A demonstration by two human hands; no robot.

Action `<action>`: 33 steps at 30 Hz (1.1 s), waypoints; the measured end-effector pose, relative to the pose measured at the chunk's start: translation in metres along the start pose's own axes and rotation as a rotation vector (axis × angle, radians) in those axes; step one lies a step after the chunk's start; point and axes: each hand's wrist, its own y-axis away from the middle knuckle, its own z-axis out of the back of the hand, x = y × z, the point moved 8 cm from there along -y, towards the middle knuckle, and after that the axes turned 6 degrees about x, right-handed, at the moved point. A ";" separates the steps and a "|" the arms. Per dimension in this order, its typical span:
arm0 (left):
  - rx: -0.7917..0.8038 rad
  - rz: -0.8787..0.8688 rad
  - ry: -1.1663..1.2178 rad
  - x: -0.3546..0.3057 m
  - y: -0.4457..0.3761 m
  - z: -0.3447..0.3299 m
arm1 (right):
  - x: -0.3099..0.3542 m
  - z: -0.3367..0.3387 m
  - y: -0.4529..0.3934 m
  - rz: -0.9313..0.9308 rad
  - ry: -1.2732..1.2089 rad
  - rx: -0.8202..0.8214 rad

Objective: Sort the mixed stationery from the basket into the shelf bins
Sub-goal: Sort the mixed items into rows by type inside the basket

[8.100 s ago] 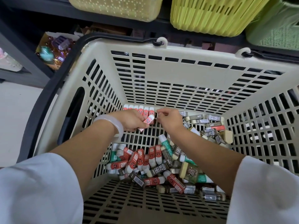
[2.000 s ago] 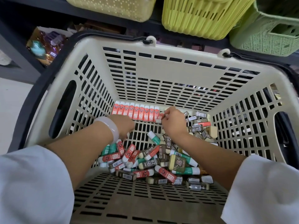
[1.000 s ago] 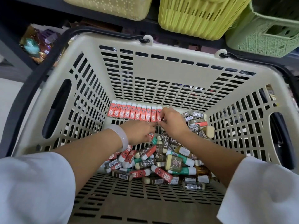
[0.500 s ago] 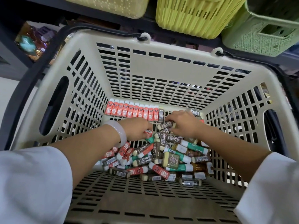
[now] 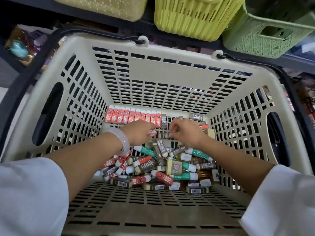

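Both my hands are down inside the beige slotted basket [image 5: 170,74]. A neat row of red erasers [image 5: 132,116] stands against its far wall, with one brown 2B eraser [image 5: 164,118] at the row's right end. My left hand [image 5: 139,132] pinches a red eraser [image 5: 151,132] just below that row. My right hand [image 5: 185,132] pinches a brown 2B eraser [image 5: 166,135] beside it. A loose pile of red, brown and green erasers [image 5: 162,166] covers the basket floor under my forearms.
Shelf bins hang above the basket: a pale yellow bin [image 5: 102,7], a lime bin [image 5: 196,16] and a green lattice bin [image 5: 265,33]. More brown erasers [image 5: 199,120] lie in the far right corner. The basket's black handle [image 5: 25,86] runs along the left.
The red row has grown longer since the earliest frame and a brown 2B eraser now stands at its end. My right hand has lifted another brown eraser; my left holds a red one.
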 end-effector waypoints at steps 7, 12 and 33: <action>-0.077 0.111 0.430 0.023 -0.004 0.011 | -0.035 0.011 -0.003 -0.405 -0.647 -0.334; -0.192 0.085 0.629 0.024 0.000 0.020 | -0.022 0.001 -0.012 -0.408 -0.647 -0.295; 0.009 -0.237 -0.088 -0.037 0.002 -0.021 | -0.043 0.013 0.000 -0.407 -0.590 -0.393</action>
